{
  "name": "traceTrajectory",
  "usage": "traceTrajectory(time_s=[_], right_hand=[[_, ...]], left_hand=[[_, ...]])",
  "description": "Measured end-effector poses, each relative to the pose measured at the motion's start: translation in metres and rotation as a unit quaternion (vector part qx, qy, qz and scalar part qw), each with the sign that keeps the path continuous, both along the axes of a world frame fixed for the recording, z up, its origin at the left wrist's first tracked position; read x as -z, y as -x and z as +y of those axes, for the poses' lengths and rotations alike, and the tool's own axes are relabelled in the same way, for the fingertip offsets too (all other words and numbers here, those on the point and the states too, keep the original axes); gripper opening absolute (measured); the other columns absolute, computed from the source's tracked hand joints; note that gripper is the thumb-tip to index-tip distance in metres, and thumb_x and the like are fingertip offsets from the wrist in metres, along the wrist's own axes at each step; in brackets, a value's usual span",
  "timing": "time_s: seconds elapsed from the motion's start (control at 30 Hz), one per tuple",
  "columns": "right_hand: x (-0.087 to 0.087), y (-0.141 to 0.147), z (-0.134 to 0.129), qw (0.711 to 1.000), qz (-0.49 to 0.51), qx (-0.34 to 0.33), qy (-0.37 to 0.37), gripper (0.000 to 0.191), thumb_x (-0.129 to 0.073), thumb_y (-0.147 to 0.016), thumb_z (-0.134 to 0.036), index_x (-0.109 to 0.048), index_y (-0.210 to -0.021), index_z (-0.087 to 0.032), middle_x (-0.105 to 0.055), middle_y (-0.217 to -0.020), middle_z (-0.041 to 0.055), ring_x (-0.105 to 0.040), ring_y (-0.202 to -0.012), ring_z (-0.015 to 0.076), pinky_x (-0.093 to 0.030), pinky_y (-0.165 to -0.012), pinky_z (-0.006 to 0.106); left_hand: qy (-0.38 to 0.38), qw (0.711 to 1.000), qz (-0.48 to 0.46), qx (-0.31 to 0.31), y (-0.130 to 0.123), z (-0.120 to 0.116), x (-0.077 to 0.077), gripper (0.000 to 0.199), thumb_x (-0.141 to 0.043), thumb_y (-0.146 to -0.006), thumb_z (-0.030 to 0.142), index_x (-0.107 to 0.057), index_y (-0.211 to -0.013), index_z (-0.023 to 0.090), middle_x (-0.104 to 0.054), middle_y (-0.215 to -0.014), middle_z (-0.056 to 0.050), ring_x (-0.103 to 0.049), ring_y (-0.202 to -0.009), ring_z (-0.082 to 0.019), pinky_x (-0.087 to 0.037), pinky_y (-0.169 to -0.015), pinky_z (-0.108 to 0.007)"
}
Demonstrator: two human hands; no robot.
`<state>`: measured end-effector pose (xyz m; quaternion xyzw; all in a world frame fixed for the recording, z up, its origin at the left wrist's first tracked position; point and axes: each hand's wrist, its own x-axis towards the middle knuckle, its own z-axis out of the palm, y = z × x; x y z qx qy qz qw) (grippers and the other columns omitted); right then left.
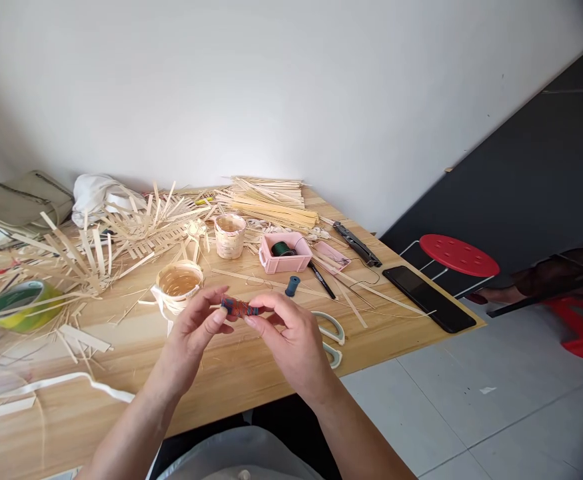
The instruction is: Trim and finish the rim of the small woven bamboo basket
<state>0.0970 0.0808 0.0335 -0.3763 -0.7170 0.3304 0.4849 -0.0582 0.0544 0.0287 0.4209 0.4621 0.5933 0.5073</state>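
Left hand (191,340) and right hand (295,343) each pinch one end of a small red-and-blue wrapped cylinder (240,307), fingers curled, held just right of the woven bamboo basket (178,283). Further right of the basket: blue thread spool (292,285), pale-handled scissors (332,337).

Our left hand (191,340) and right hand (296,343) are raised before us, backs up and angled toward each other, with the wrists gently bent. The fingers (271,303) of both hands curl inward and pinch at the tips, nearly meeting in the middle. Our bare left forearm (131,427) and right forearm (356,427) slope up from the bottom of the view
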Motion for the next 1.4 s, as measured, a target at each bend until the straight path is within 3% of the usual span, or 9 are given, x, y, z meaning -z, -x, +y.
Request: traceTrajectory(time_s=[0.1, 0.23, 0.37, 0.63, 0.97, 1.1, 1.2, 1.3, 1.4], right_hand=[[0.0, 0.002, 0.0, 1.0, -0.011, 0.0, -0.007, 0.008, -0.058, -0.079, -0.015, -0.06, -0.085, -0.02, -0.065, -0.084, 0.0009, -0.061, -0.074, 0.014, -0.049, -0.064, 0.024], [-0.001, 0.003, 0.001, 0.998, 0.006, 0.019, -0.061, 0.013, -0.061, -0.077, -0.015, -0.061, -0.088, -0.021, -0.061, -0.102, 0.0047, -0.059, -0.091, 0.0175, -0.05, -0.071, 0.026], [-0.004, 0.004, 0.002, 0.994, 0.051, 0.039, -0.09, 0.011, -0.058, -0.08, -0.012, -0.061, -0.073, -0.02, -0.06, -0.085, 0.002, -0.059, -0.079, 0.0143, -0.049, -0.072, 0.027], [0.002, 0.005, 0.003, 0.985, 0.168, 0.041, 0.008, 0.011, -0.062, -0.076, -0.017, -0.059, -0.066, -0.02, -0.062, -0.075, 0.0004, -0.058, -0.071, 0.0136, -0.047, -0.065, 0.026], [-0.007, -0.006, 0.016, 0.984, 0.132, 0.107, -0.05, 0.01, -0.063, -0.077, -0.018, -0.059, -0.067, -0.019, -0.059, -0.07, -0.0019, -0.053, -0.064, 0.0116, -0.044, -0.061, 0.025], [-0.016, -0.009, 0.008, 0.989, 0.124, 0.013, -0.074, 0.013, -0.063, -0.078, -0.014, -0.058, -0.067, -0.019, -0.06, -0.071, -0.0016, -0.056, -0.066, 0.0113, -0.045, -0.06, 0.023], [-0.02, -0.005, -0.004, 0.981, 0.04, -0.087, -0.169, 0.013, -0.065, -0.079, -0.012, -0.058, -0.068, -0.016, -0.061, -0.072, 0.0011, -0.058, -0.068, 0.0114, -0.046, -0.061, 0.021], [-0.012, 0.0, -0.013, 0.965, -0.055, -0.114, -0.229, 0.017, -0.059, -0.084, -0.014, -0.059, -0.068, -0.013, -0.06, -0.072, 0.0049, -0.058, -0.065, 0.0121, -0.045, -0.059, 0.022], [-0.006, -0.003, -0.015, 0.96, -0.1, -0.173, -0.198, 0.024, -0.054, -0.088, -0.02, -0.058, -0.065, -0.014, -0.059, -0.069, 0.004, -0.056, -0.061, 0.0123, -0.044, -0.056, 0.024]], left_hand=[[-0.03, 1.0, -0.002, 0.007, 0.0, 0.004, 0.002, 0.019, -0.07, -0.072, 0.027, -0.067, -0.09, 0.019, -0.066, -0.073, -0.002, -0.059, -0.066, -0.012, -0.05, -0.064, -0.022], [-0.059, 0.998, 0.006, -0.018, 0.003, 0.005, 0.004, 0.015, -0.071, -0.071, 0.022, -0.068, -0.086, 0.02, -0.066, -0.071, 0.0, -0.058, -0.064, -0.01, -0.05, -0.063, -0.02], [-0.066, 0.998, 0.013, -0.023, 0.005, 0.003, 0.005, 0.018, -0.072, -0.07, 0.022, -0.068, -0.088, 0.02, -0.067, -0.071, 0.0, -0.06, -0.064, -0.01, -0.051, -0.063, -0.02], [-0.109, 0.992, 0.007, -0.057, 0.007, 0.003, 0.01, 0.022, -0.071, -0.072, 0.018, -0.068, -0.093, 0.026, -0.07, -0.08, 0.003, -0.063, -0.07, -0.007, -0.051, -0.069, -0.015], [-0.096, 0.992, 0.066, 0.055, 0.009, -0.003, 0.006, 0.018, -0.068, -0.075, 0.017, -0.069, -0.091, 0.025, -0.07, -0.089, 0.001, -0.065, -0.083, -0.011, -0.052, -0.076, -0.018], [-0.11, 0.992, 0.054, 0.016, 0.01, -0.003, 0.009, 0.019, -0.069, -0.073, 0.016, -0.068, -0.09, 0.024, -0.069, -0.083, 0.001, -0.065, -0.074, -0.01, -0.053, -0.069, -0.017], [-0.111, 0.993, 0.017, -0.031, 0.009, -0.002, 0.008, 0.017, -0.069, -0.073, 0.016, -0.066, -0.088, 0.023, -0.067, -0.092, 0.0, -0.066, -0.069, -0.01, -0.054, -0.061, -0.017], [-0.113, 0.992, -0.014, -0.048, 0.007, -0.003, 0.004, 0.015, -0.069, -0.073, 0.017, -0.063, -0.086, 0.022, -0.064, -0.101, -0.002, -0.067, -0.072, -0.012, -0.053, -0.055, -0.017], [-0.14, 0.989, 0.017, -0.035, 0.008, -0.005, 0.003, 0.014, -0.065, -0.076, 0.016, -0.063, -0.089, 0.022, -0.062, -0.101, -0.003, -0.066, -0.074, -0.013, -0.052, -0.051, -0.015]])
